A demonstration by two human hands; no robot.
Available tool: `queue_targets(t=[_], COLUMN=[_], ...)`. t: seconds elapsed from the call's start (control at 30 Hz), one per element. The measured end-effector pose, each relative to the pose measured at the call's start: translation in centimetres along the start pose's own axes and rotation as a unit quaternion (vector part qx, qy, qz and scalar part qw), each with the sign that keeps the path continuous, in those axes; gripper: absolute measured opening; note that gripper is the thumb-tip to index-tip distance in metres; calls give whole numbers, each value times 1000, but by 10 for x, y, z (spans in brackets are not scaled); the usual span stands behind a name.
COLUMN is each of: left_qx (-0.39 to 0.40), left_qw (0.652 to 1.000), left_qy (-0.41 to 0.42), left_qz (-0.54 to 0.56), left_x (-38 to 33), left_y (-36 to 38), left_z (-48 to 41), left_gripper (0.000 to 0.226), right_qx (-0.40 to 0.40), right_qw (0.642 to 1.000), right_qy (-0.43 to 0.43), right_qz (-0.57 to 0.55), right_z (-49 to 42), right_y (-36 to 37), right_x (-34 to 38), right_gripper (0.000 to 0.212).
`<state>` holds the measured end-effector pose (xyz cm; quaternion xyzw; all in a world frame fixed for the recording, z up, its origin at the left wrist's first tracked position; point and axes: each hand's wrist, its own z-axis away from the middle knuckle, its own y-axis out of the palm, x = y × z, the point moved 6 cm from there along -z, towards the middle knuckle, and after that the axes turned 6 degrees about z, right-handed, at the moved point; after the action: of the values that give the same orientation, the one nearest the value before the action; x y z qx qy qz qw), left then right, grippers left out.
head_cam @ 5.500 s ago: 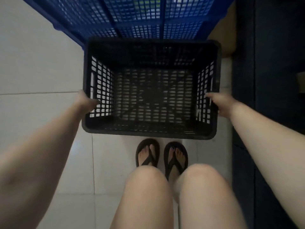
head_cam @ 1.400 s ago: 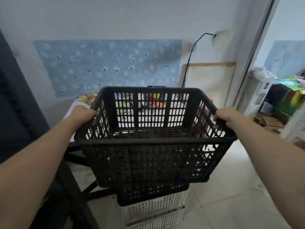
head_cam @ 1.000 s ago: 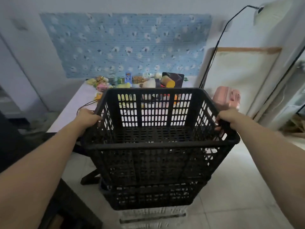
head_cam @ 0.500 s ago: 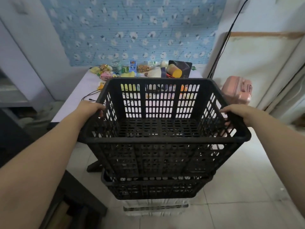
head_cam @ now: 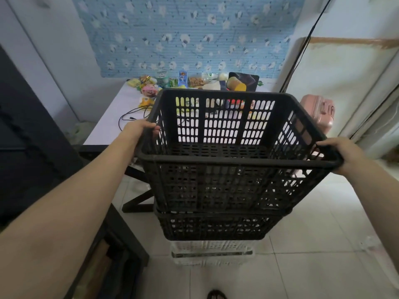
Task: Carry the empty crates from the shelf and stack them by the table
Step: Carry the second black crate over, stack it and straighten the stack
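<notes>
An empty black slatted crate [head_cam: 224,182] fills the middle of the head view. My left hand [head_cam: 140,129] grips its left rim and my right hand [head_cam: 343,154] grips its right rim. Its bottom sits in or just above a second black crate [head_cam: 216,227]; I cannot tell whether they touch. That crate rests on a white crate [head_cam: 211,252] standing on the floor. The stack stands right in front of the white table [head_cam: 108,128].
Snack packets, a cable and a dark tablet lie on the table. A pink suitcase [head_cam: 319,113] stands to the right behind the crate. Dark furniture [head_cam: 32,147] lines the left side. A black lamp cord runs up the wall. Pale floor tiles [head_cam: 323,244] spread right.
I lifted the black crate off the floor, carried it to the table, and lowered it over the stack of black and white crates. Both hands have kept their grip on the rims.
</notes>
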<state>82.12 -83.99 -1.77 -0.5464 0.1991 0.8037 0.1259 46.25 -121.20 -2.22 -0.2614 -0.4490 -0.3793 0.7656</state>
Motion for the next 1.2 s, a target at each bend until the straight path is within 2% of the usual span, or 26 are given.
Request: queue_targets(t=[0.13, 0.23, 0.3, 0.4, 0.47, 0.53, 0.57, 0.63, 0.77, 0.9, 1.0, 1.2], left_qx=[1, 4, -1, -110, -180, -214, -212, -176, -72, 20, -4, -95], left_qw=[998, 998, 997, 992, 980, 961, 963, 970, 964, 965, 961, 958], left_qy=[23, 40, 48, 61, 67, 64, 40, -2, -45, -32, -23, 12], left_qz=[-53, -50, -61, -23, -47, -161, -163, -170, -252, -258, -275, -272], left_x=[-3, 6, 9, 8, 17, 42, 63, 111, 188, 241, 258, 271], left_y=[-15, -21, -20, -37, -53, -67, -73, -82, -78, -66, -70, -64], left_z=[4, 4, 5, 5, 10, 18, 21, 26, 33, 44, 42, 53], left_gripper=[18, 20, 13, 11, 14, 12, 16, 17, 11, 46, 69, 65], right_qx=[10, 2, -16, -46, -75, -91, -90, -84, -80, -39, -28, -29], right_qw=[999, 999, 999, 993, 986, 993, 996, 987, 977, 958, 948, 944], right_qy=[-30, -41, -47, -55, -51, -25, 1, 51, 83, 98, 70, -19], right_qz=[5, -8, -15, -89, -142, -74, -2, 128, 181, 265, 309, 327], right_z=[9, 12, 10, 14, 17, 23, 25, 27, 28, 22, 9, -26], right_y=[8, 9, 7, 3, -2, -6, -8, -12, -11, -2, 1, 4], right_x=[1, -2, -3, -7, -21, -44, -61, -98, -157, -198, -210, -222], right_gripper=[27, 25, 21, 9, 17, 21, 23, 27, 37, 66, 73, 88])
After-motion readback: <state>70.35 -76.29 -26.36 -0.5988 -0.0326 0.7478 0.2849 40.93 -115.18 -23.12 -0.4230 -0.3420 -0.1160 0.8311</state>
